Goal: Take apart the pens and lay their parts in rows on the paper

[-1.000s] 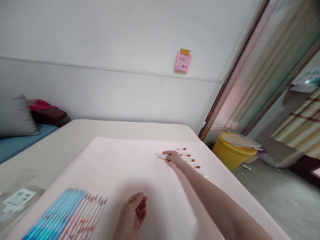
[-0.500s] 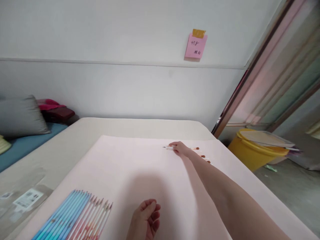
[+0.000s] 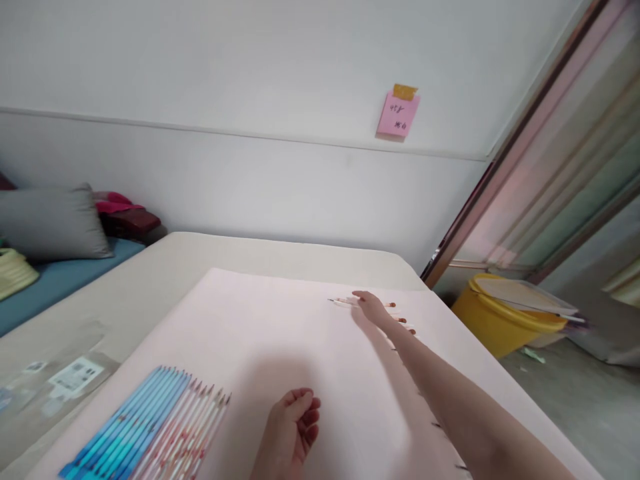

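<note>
My right hand reaches far across a pale pink sheet and rests on a white pencil at the head of a row of white pencils laid side by side; its fingers are pressed down over the pencil. My arm hides most of that row. My left hand lies on the sheet near me, palm up, fingers loosely curled, holding nothing. Beside it, to the left, sits a tight row of blue and white pencils.
The sheet covers a beige table against a white wall with a pink sticky note. Clear plastic packaging lies at the left edge. A yellow bucket stands on the floor at right. A grey cushion lies on a blue bed.
The camera has swung left and tilted. My right hand has stayed on the far pencil, shifting slightly. My left hand has barely moved.
</note>
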A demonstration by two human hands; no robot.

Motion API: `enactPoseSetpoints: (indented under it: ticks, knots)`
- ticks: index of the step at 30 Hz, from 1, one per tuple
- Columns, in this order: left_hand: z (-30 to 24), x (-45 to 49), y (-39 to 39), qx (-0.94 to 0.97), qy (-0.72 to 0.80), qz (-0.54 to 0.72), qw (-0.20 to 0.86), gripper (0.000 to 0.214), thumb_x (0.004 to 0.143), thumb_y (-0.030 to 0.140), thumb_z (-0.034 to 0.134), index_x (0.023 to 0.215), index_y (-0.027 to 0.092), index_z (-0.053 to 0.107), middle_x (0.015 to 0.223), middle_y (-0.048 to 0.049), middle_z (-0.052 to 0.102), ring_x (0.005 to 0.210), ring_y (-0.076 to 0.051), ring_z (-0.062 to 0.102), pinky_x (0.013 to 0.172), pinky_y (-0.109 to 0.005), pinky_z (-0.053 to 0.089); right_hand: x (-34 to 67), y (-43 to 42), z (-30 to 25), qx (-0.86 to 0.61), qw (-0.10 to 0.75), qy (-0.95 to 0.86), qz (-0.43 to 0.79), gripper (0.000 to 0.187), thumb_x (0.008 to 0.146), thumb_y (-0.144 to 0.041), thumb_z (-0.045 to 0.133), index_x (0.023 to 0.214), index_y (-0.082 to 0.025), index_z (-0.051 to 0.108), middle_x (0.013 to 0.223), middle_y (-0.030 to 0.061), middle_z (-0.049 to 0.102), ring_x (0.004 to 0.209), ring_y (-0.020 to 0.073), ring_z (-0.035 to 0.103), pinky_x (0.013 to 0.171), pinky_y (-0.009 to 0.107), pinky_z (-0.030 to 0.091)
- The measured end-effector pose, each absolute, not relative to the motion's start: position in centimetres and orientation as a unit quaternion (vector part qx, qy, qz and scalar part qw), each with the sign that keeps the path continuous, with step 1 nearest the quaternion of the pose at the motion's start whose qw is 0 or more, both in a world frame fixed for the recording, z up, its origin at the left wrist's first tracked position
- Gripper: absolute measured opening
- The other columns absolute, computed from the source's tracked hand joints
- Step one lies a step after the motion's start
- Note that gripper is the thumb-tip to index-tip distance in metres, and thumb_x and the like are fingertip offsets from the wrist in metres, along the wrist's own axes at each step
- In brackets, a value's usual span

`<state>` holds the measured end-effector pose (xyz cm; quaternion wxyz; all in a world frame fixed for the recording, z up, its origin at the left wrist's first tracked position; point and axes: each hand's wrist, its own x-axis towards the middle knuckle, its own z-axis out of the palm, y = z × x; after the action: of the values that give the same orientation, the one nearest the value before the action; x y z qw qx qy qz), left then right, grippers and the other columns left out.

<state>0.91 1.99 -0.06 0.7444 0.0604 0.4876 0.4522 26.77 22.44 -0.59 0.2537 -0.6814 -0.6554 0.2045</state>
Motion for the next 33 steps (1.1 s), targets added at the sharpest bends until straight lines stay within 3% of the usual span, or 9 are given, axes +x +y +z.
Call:
enactPoseSetpoints:
  ticks: [7,11,17,22,24,27,29,33]
  knots:
    - [0.5,0.5,1.2,0.093,0.450,0.474,0.751,0.015,0.066,0.017,0.069,0.078,0.014,0.061,0.074,-0.0060,0.065,0.058,-0.007,0.058,0.052,-0.017,0.045,20.5,7.7,-0.2,-0.615,0.199,-0.726,0.234,0.029,0.081,-0.021,0.045,0.100,-0.018,0.067,0.104,0.0077,0.067,0.099,0.0200,0.060,0.088,0.030,0.042]
    - [1.0,0.0,0.3,0.130,0.441,0.472,0.752,0.014,0.066,0.018,0.068,0.077,0.014,0.060,0.072,-0.0045,0.064,0.060,-0.008,0.057,0.055,-0.018,0.044,15.8,1.0,0.3,-0.547,0.138,-0.783,0.262,0.030,0.082,-0.019,0.044,0.105,-0.022,0.063,0.104,0.0056,0.066,0.096,0.0179,0.060,0.081,0.027,0.043]
    - [2.3,-1.2,-1.4,0.279,0.467,0.458,0.703,0.016,0.068,0.030,0.065,0.076,0.016,0.062,0.076,-0.0047,0.065,0.065,-0.011,0.057,0.060,-0.022,0.041,11.9,-2.1,-2.4,-0.567,0.097,-0.808,0.128,0.029,0.085,-0.013,0.041,0.104,-0.023,0.059,0.100,0.0060,0.061,0.090,0.0188,0.056,0.068,0.026,0.042]
    - [3.3,-2.7,-1.2,0.500,0.546,0.405,0.538,0.003,0.065,0.022,0.065,0.066,0.020,0.062,0.060,-0.0021,0.059,0.062,-0.016,0.053,0.060,-0.025,0.037,11.4,-2.3,-4.4,-0.540,0.057,-0.838,0.042,0.031,0.077,-0.003,0.042,0.098,-0.019,0.059,0.097,0.0091,0.058,0.088,0.0235,0.051,0.067,0.032,0.042]
    - [3.5,-4.2,-0.6,0.570,0.623,0.345,0.410,0.009,0.062,0.017,0.067,0.064,0.022,0.060,0.065,-0.0036,0.059,0.069,-0.020,0.056,0.069,-0.028,0.038,11.6,-2.2,-4.5,-0.532,0.060,-0.844,0.039,0.026,0.080,-0.004,0.041,0.091,-0.018,0.059,0.095,0.0093,0.058,0.086,0.0230,0.051,0.066,0.032,0.042]
    - [3.3,-7.0,0.4,0.615,0.727,0.178,0.247,0.007,0.068,0.014,0.058,0.072,0.020,0.058,0.080,-0.0109,0.062,0.084,-0.028,0.058,0.079,-0.037,0.037,11.8,-2.0,-4.3,-0.523,0.058,-0.850,0.032,0.023,0.082,-0.006,0.040,0.088,-0.018,0.059,0.094,0.0094,0.057,0.086,0.0234,0.051,0.065,0.033,0.042]
    - [2.7,-8.8,1.1,0.616,0.759,0.088,0.190,0.014,0.073,0.012,0.047,0.081,0.017,0.057,0.088,-0.0162,0.063,0.086,-0.031,0.059,0.079,-0.041,0.037,11.9,-2.1,-4.2,-0.516,0.051,-0.854,0.031,0.022,0.082,-0.007,0.041,0.090,-0.017,0.059,0.095,0.0096,0.057,0.086,0.0240,0.051,0.066,0.034,0.042]
    - [1.8,-10.6,2.1,0.636,0.753,0.045,0.164,0.023,0.076,0.008,0.036,0.083,0.017,0.055,0.087,-0.0195,0.064,0.086,-0.031,0.060,0.077,-0.041,0.037,12.0,-2.2,-3.9,-0.512,0.056,-0.856,0.034,0.024,0.081,-0.006,0.041,0.093,-0.017,0.058,0.097,0.0095,0.057,0.088,0.0246,0.050,0.069,0.035,0.042]
